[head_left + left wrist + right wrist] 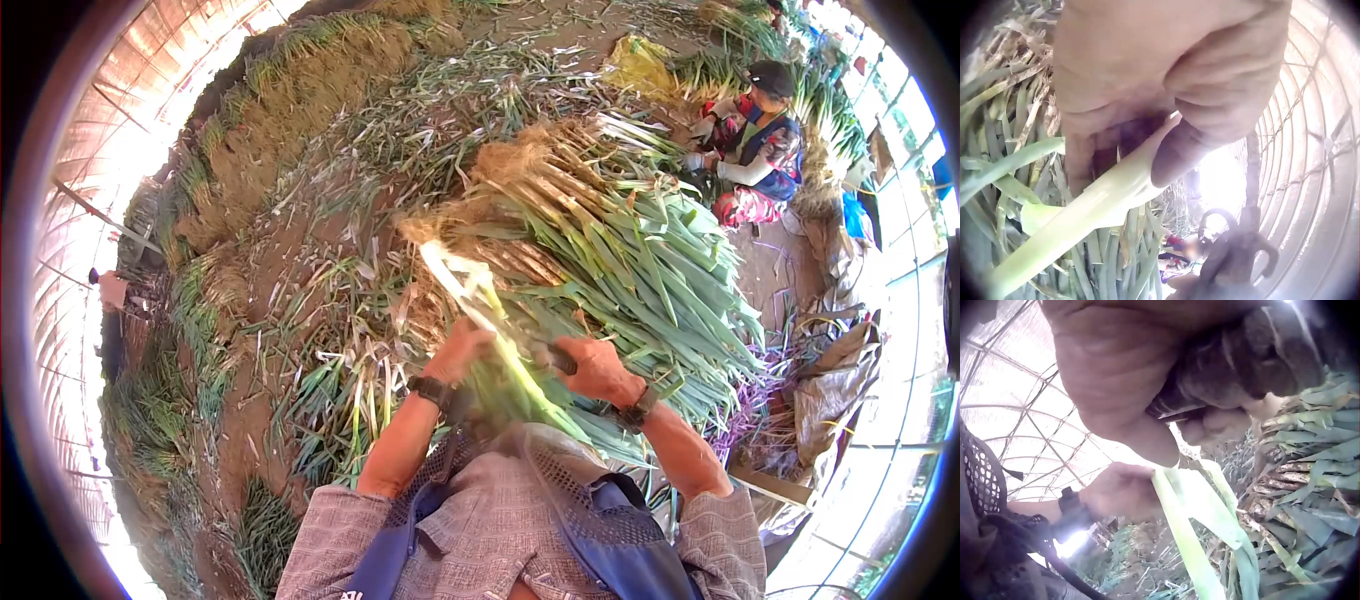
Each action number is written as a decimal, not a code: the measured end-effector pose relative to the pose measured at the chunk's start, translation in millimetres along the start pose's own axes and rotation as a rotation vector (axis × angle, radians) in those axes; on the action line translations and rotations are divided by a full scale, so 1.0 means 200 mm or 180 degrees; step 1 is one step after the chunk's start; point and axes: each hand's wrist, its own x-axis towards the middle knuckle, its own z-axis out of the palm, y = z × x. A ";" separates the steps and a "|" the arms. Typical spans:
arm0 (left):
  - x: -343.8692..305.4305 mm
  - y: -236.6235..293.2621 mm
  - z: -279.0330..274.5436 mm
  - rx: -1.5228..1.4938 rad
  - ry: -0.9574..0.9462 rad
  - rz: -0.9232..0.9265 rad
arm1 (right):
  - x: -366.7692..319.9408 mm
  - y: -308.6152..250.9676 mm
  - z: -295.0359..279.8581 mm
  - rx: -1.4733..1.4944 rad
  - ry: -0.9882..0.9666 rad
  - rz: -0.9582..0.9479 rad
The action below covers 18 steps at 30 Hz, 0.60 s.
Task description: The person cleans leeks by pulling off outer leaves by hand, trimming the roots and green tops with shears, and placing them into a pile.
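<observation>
My left hand (462, 350) grips a long green onion (520, 375) by its pale shaft, thumb and fingers curled round it in the left wrist view. The onion slants across in front of me, its white end up left and green leaves down right. Close on its other side, my right hand (600, 372) holds a dark tape-wrapped handle (1235, 369) of a tool. A thin metal edge shows by the right thumb; the rest of the tool is hidden. In the right wrist view, pale green leaves (1185, 534) hang just below the right thumb.
A large heap of unpeeled green onions (640, 260) lies ahead to the right, brown roots toward the left. Stripped leaves (430, 120) litter the soil. Another person (765, 145) sits at the far right. Purple strings (750, 395) lie beside the heap. More onions (330, 60) line the back left.
</observation>
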 end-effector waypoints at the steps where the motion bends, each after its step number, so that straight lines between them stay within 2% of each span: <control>1: 0.00 0.01 0.02 -0.0341 0.0293 0.0134 | -0.01 0.03 0.02 -0.0002 -0.0002 0.0005; 2: 0.03 -0.02 -0.02 -0.0347 0.0294 0.0126 | -0.03 0.07 0.04 -0.0167 -0.0189 0.0109; 4: 0.07 -0.09 -0.13 -0.0689 0.0684 0.0151 | -0.07 0.14 0.06 -0.0328 -0.0409 0.0217; 6: 0.09 -0.11 -0.18 -0.0693 0.0813 0.0160 | -0.11 0.17 0.07 -0.0512 -0.0418 0.0753; 8: 0.12 -0.11 -0.19 0.1182 0.1782 0.0248 | -0.14 0.17 0.06 -0.0464 -0.0569 0.0843; 11: 0.10 -0.14 -0.22 0.0779 0.1450 0.0378 | -0.19 0.20 0.10 -0.0573 -0.0841 0.0740; 13: 0.05 -0.06 -0.16 0.0328 0.0921 0.0537 | -0.19 0.17 0.12 -0.0431 -0.0455 0.0844; 14: 0.06 -0.07 -0.14 0.0323 0.0924 0.0534 | -0.16 0.14 0.12 -0.0432 -0.0461 0.0845; 16: 0.05 -0.10 -0.12 -0.0261 0.0806 0.0575 | -0.07 0.07 0.12 -0.0146 0.0159 0.0326; 18: 0.06 -0.10 -0.11 -0.0357 0.0694 0.0636 | 0.03 0.01 0.12 -0.0178 0.0104 0.0451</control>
